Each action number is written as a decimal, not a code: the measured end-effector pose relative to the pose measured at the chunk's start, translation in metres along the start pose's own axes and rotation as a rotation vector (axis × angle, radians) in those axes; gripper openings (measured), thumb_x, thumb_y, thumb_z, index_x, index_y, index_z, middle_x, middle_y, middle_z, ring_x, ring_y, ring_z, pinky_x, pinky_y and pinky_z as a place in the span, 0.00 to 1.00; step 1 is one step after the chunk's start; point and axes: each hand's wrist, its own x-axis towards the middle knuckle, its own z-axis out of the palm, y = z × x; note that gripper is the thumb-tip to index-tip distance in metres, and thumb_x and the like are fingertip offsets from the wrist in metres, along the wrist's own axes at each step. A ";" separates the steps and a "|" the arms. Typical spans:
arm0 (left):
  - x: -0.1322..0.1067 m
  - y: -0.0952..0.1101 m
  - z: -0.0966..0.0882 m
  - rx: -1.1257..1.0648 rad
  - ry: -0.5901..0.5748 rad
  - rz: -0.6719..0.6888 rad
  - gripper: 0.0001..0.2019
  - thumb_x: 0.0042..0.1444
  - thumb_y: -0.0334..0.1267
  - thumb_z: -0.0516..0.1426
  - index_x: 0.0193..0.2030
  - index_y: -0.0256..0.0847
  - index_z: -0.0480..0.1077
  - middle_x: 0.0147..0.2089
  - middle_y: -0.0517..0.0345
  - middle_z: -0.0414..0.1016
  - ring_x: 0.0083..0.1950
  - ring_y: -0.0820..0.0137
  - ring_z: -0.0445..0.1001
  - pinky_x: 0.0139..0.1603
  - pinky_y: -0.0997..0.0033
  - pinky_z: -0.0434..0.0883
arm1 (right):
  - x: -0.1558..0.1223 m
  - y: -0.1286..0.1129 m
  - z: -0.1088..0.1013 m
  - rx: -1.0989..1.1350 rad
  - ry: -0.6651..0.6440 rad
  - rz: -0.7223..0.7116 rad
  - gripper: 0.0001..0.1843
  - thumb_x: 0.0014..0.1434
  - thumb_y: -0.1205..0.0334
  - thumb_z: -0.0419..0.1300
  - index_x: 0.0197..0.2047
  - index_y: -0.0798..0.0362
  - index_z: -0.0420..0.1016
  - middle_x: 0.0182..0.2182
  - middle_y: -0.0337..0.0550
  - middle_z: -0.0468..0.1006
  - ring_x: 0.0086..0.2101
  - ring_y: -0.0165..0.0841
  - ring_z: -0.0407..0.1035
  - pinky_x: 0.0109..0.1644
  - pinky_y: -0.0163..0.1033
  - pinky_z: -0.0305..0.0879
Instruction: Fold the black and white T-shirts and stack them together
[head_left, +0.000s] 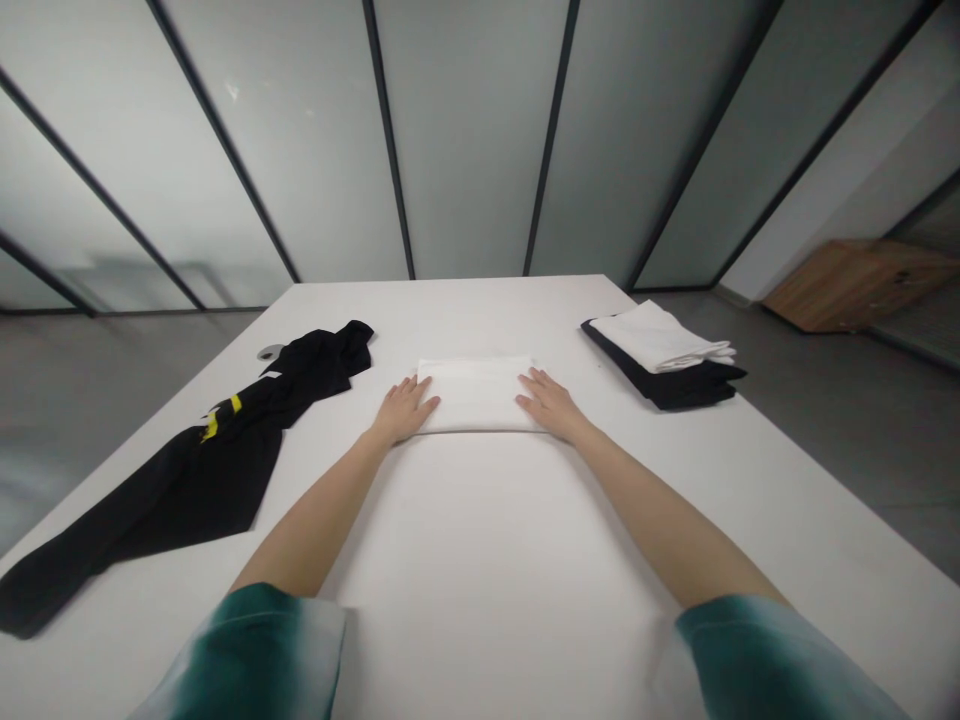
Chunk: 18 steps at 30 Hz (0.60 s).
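A white folded cloth, probably a garment (480, 395), lies flat on the white table in front of me, its long side facing me. My left hand (405, 407) rests on its left end with the fingers stretched out and the thumb pointing inward. On the opposite end lies my right hand (550, 403), palm down and fingers spread. Both hands touch the cloth without gripping it. The fold makes a neat rectangle with a thick near edge.
A black garment with yellow marks (255, 420) stretches along the table's left side, beside a roll of tape (270, 352). To the right, white folded cloth (660, 338) sits on black folded cloth (667, 388). Frosted glass panels (472, 140) stand behind the table (480, 560).
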 end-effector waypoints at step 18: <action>-0.001 -0.007 -0.010 -0.434 0.322 -0.217 0.13 0.61 0.46 0.47 0.36 0.43 0.69 0.40 0.52 0.78 0.46 0.61 0.74 0.49 0.63 0.67 | 0.000 0.009 -0.007 0.174 0.372 0.321 0.17 0.58 0.58 0.52 0.44 0.54 0.79 0.43 0.51 0.80 0.41 0.41 0.72 0.52 0.48 0.65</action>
